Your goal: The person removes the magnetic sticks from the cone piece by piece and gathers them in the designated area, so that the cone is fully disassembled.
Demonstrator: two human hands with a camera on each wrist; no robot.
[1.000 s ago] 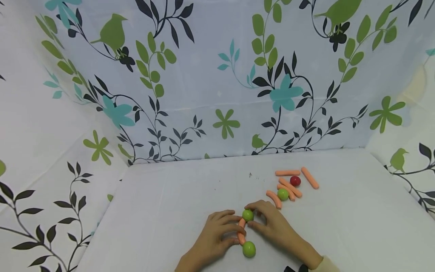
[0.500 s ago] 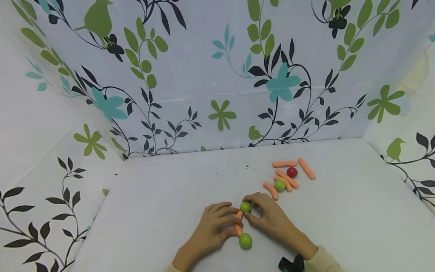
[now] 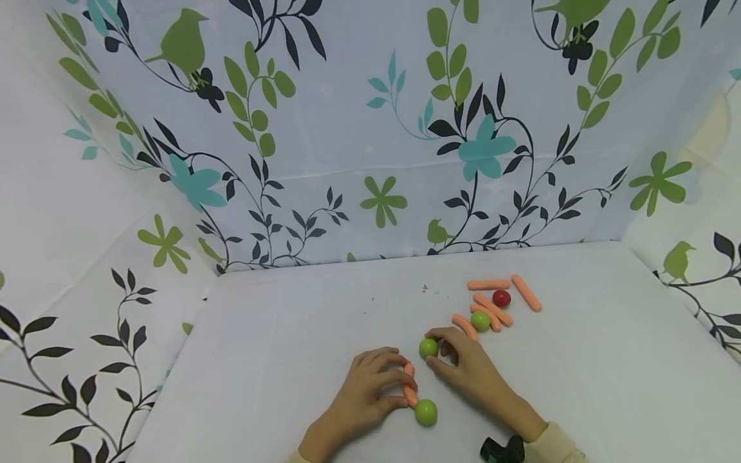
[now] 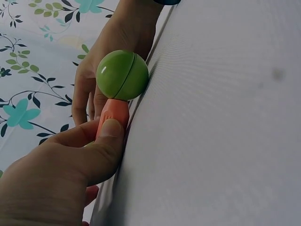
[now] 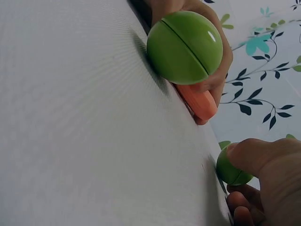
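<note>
Low in the head view, my left hand (image 3: 370, 386) pinches an orange stick (image 3: 411, 397) that lies on the white table (image 3: 278, 360). A glossy green ball (image 3: 426, 413) touches the stick's near end; in the left wrist view this ball (image 4: 122, 75) shows a thin groove round it. My right hand (image 3: 471, 370) holds a second green ball (image 3: 428, 348) between thumb and fingers. A small gap parts that ball from the stick's far end. In the right wrist view the thumb covers part of the held ball (image 5: 233, 169).
Beyond my right hand lie several loose orange sticks (image 3: 527, 293), a red ball (image 3: 501, 298) and another green ball (image 3: 480, 321). A black device (image 3: 502, 450) sits at my right wrist. Patterned cloth (image 3: 324, 128) hangs behind the table's far edge.
The green ball in my right hand has moved away from the orange stick's far end, slightly up and right, opening a gap. My left hand stays on the stick. The head view shifted a little.
</note>
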